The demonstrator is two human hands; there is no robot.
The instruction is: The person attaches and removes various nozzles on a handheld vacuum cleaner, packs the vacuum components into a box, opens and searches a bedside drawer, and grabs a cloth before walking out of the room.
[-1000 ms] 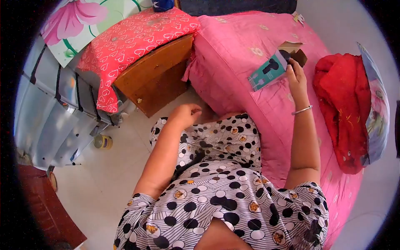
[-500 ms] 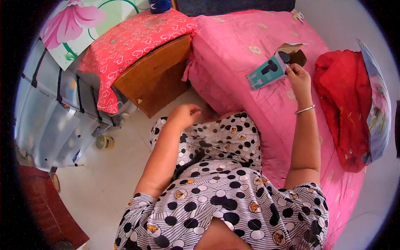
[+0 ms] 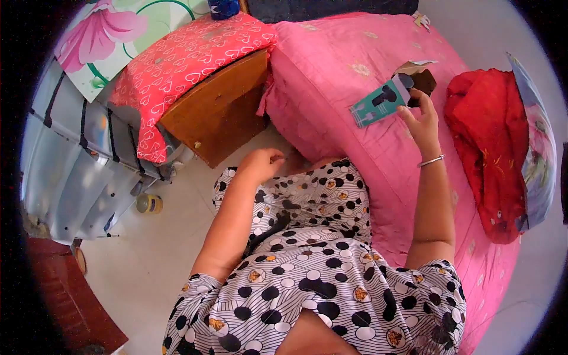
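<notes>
A teal printed carton [image 3: 378,105] with pictures of a dark device on its face lies slanted on the pink bedspread [image 3: 331,71]. Behind its upper right end is a brown cardboard piece or open flap [image 3: 423,80]. My right hand [image 3: 423,125], with a bangle at the wrist, is at that end of the carton. Its thumb and forefinger are apart, the thumb close to the carton's edge; a dark area shows between them. Over my lap, my left hand [image 3: 259,165] rests with loosely curled fingers, and nothing shows in them.
Red folded cloth [image 3: 482,160] and a floral pillow [image 3: 539,142] lie on the bed's right side. Left of the bed stands a wooden cabinet [image 3: 219,112] under a red heart-print cover [image 3: 195,53]. Clear plastic drawers [image 3: 77,171] and a yellow jar [image 3: 149,204] are farther left.
My right thumb and forefinger have parted from their pinch on the carton's end. The carton has stayed nearly in place. My left hand has not moved.
</notes>
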